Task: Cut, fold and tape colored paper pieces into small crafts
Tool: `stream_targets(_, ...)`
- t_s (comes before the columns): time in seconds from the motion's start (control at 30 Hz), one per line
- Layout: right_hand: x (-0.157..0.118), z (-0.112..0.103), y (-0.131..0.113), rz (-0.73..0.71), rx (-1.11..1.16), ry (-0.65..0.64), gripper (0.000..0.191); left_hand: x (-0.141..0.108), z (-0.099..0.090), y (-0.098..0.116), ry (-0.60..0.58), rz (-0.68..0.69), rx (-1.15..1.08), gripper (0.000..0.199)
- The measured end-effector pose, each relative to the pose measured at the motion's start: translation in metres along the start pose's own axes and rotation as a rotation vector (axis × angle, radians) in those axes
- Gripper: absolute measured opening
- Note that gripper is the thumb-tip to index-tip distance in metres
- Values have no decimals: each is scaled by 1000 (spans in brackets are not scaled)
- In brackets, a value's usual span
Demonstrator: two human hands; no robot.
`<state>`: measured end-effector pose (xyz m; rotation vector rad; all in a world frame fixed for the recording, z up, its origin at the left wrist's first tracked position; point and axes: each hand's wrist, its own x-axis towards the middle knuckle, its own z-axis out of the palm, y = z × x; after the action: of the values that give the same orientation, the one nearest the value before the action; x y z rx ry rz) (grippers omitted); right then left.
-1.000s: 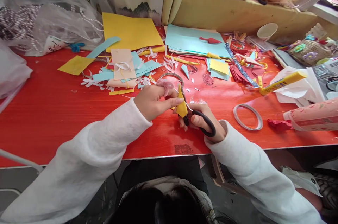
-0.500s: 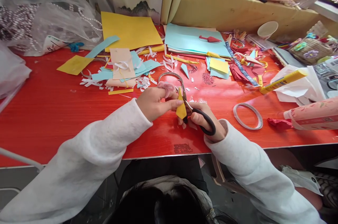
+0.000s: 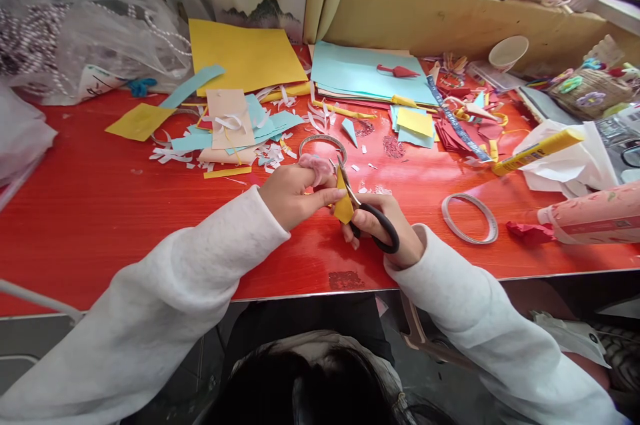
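Note:
My left hand point(image 3: 303, 195) pinches a small pointed piece of yellow paper point(image 3: 344, 207) between thumb and fingers. A pink fuzzy band point(image 3: 317, 167) sits on that hand's fingers. My right hand point(image 3: 387, 221) is closed round the black handles of a pair of scissors point(image 3: 386, 233). The scissor blades point away from me and lie along the right edge of the yellow piece. Just beyond the blade tips, a tape ring point(image 3: 323, 139) rests on the red table point(image 3: 150, 211). The lower fingers of both hands are partly hidden.
Behind my hands lie paper scraps point(image 3: 230, 118), a yellow sheet point(image 3: 245, 58) and a stack of light blue sheets point(image 3: 360, 71). To the right are a white tape ring point(image 3: 469, 219), a yellow tube point(image 3: 537, 151) and a pink bottle point(image 3: 595, 215). Plastic bags point(image 3: 125, 45) fill the left back.
The scissors have swung slightly, their handles shifting left and up and the blades closing more along the yellow paper. My left hand stays nearly still.

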<state>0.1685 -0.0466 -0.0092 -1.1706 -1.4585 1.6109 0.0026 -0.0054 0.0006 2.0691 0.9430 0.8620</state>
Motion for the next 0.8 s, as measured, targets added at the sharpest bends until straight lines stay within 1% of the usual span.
stream_targets(0.2,-1,1,0,7,1,36,45,1,0,-1,1,-29,7,30)
stream_targets(0.43,-1,1,3,-29,31,27,45,1,2,-5,7,-47,-3,30)
stream_targets(0.6,0,1,2,-5,37,22,42,1,2,-8,-16,-39,-20,29)
stream_targets(0.8,-1,2,1,29,65,75,41,2,0,-7,-18,-56,-18,29)
